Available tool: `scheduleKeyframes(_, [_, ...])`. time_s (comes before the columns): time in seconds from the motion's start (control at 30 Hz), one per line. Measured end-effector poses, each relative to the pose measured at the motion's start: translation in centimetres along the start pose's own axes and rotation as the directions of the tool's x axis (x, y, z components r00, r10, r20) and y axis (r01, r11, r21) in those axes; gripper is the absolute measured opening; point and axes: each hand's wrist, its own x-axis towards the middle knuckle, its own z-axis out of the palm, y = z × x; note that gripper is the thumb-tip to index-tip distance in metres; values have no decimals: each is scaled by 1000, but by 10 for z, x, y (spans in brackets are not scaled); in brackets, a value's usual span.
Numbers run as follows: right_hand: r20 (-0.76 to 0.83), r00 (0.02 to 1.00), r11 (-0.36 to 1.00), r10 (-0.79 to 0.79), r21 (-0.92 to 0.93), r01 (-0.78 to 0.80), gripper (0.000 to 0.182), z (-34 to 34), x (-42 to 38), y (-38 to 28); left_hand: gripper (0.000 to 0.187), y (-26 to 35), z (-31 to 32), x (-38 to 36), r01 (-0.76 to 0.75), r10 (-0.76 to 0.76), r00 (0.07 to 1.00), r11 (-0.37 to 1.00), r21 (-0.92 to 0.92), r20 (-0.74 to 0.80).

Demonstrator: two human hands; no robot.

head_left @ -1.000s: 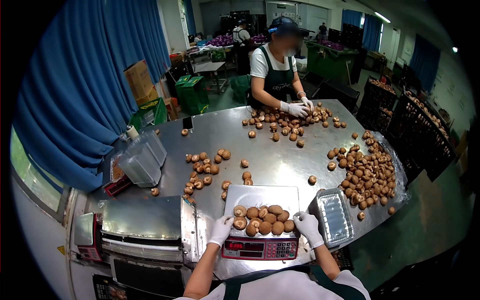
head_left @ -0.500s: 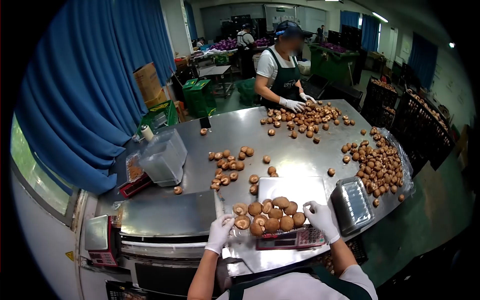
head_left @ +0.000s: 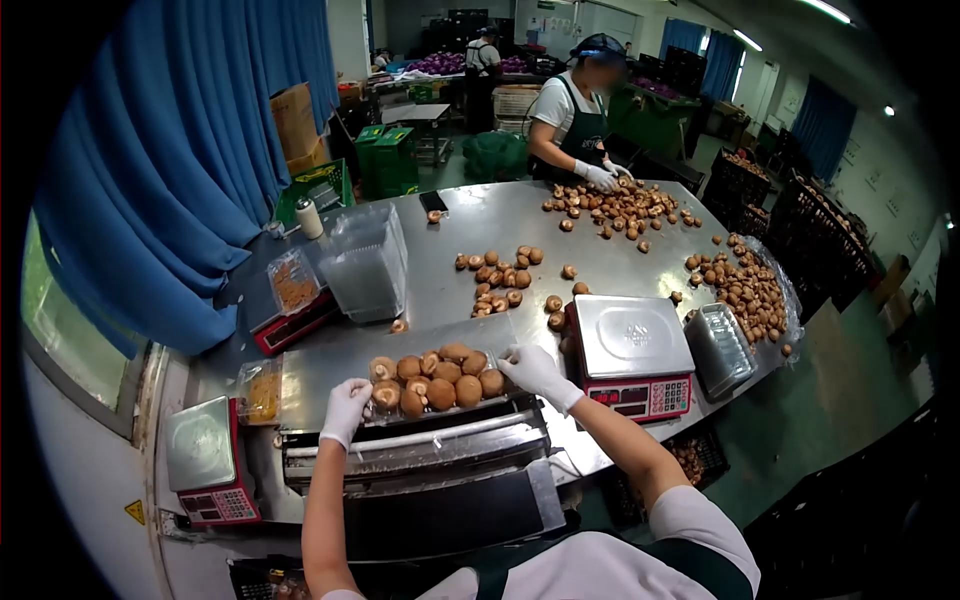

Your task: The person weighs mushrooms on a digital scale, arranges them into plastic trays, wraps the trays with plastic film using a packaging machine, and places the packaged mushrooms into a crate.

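Observation:
A clear plastic tray (head_left: 478,407) filled with brown-capped mushrooms (head_left: 442,393) is between my two gloved hands, over the metal top of a wrapping machine (head_left: 420,447). My left hand (head_left: 346,412) pinches its left end, with fingers closed at the rim. At the opposite end, my right hand (head_left: 540,376) grips the tray's corner with thumb and fingers. Just right of that hand stands a red-based digital scale (head_left: 634,342), its steel plate bare. Loose mushrooms (head_left: 500,275) lie on the steel table behind the tray.
Stacked clear trays (head_left: 365,265) stand left on the steel table (head_left: 440,230); more trays (head_left: 722,350) sit right of the scale. A second scale (head_left: 205,455) is at lower left. Mushroom heaps (head_left: 740,290) cover the right side. Across the table, a co-worker (head_left: 575,125) handles mushrooms.
Both my hands have carried the filled tray left, from the scale to the wrapping machine. The scale's plate is now uncovered. My view has shifted too.

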Motion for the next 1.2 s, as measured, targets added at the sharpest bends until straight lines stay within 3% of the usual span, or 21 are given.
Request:
scheduleKeyframes(0.2, [53, 999, 1000, 11, -28, -9, 30, 28, 11, -30, 18, -3, -37, 7, 75, -81, 996, 983, 166, 33])
scheduleKeyframes(0.37, [102, 993, 990, -55, -123, 67, 30, 23, 16, -37, 22, -2, -56, 25, 1, -42, 992, 948, 319, 122])
scheduleKeyframes(0.43, [161, 983, 989, -86, -107, 104, 31, 17, 16, -39, 27, 0, -64, 35, -166, 113, 985, 811, 561, 129])
scheduleKeyframes(0.5, [284, 959, 1000, -18, 5, 18, 32, 6, 12, -48, 34, -3, -69, 49, -169, 123, 986, 776, 608, 116])
scheduleKeyframes(0.57, [279, 954, 993, -112, 0, 117, 35, 14, 14, -39, 36, 31, -61, 34, -189, 145, 982, 647, 739, 124])
scheduleKeyframes(0.67, [319, 945, 997, -69, 57, 53, 33, 11, 12, -37, 39, 53, -58, 26, -173, 89, 985, 553, 815, 148])
scheduleKeyframes(0.73, [239, 948, 970, -210, -67, 232, 31, 12, 10, -28, 39, 60, -61, 15, -179, 111, 984, 531, 829, 142])
scheduleKeyframes(0.83, [250, 941, 941, -228, -192, 279, 31, -10, -10, -39, 35, 57, -71, -5, -253, 202, 964, 504, 826, 173])
scheduleKeyframes(0.87, [239, 907, 901, -348, -183, 394, 26, -13, -16, -34, 33, 55, -73, -15, -353, 239, 933, 480, 803, 267])
scheduleKeyframes(0.9, [235, 907, 902, -349, -177, 394, 26, -16, -21, -32, 31, 51, -76, -22, -449, 275, 892, 453, 770, 359])
scheduleKeyframes(0.97, [328, 797, 751, -507, -286, 596, 22, -28, -35, -35, 25, 35, -85, -35, -643, 345, 761, 286, 711, 549])
scheduleKeyframes(1.0, [372, 709, 654, -598, -284, 701, 20, -32, -40, -32, 25, 28, -88, -40, -688, 331, 716, 178, 704, 615])
scheduleKeyframes(1.03, [370, 711, 656, -598, -283, 700, 20, -29, -43, -26, 25, 23, -91, -45, -726, 307, 668, 71, 684, 677])
scheduleKeyframes(1.07, [340, 616, 558, -711, -261, 788, 21, -23, -45, -21, 26, 18, -94, -50, -776, 300, 604, 9, 631, 738])
scheduleKeyframes(1.1, [305, 506, 448, -807, -242, 861, 22, -18, -48, -17, 26, 14, -97, -52, -776, 299, 603, 8, 630, 739])
scheduleKeyframes(1.13, [428, 482, 427, -764, -225, 876, 29, -20, -52, -22, 26, 11, -100, -55, -794, 288, 562, -77, 603, 776])
scheduleKeyframes(1.2, [449, 468, 409, -761, -228, 884, 33, -7, -55, -13, 28, -4, -105, -54, -815, 262, 476, -227, 533, 840])
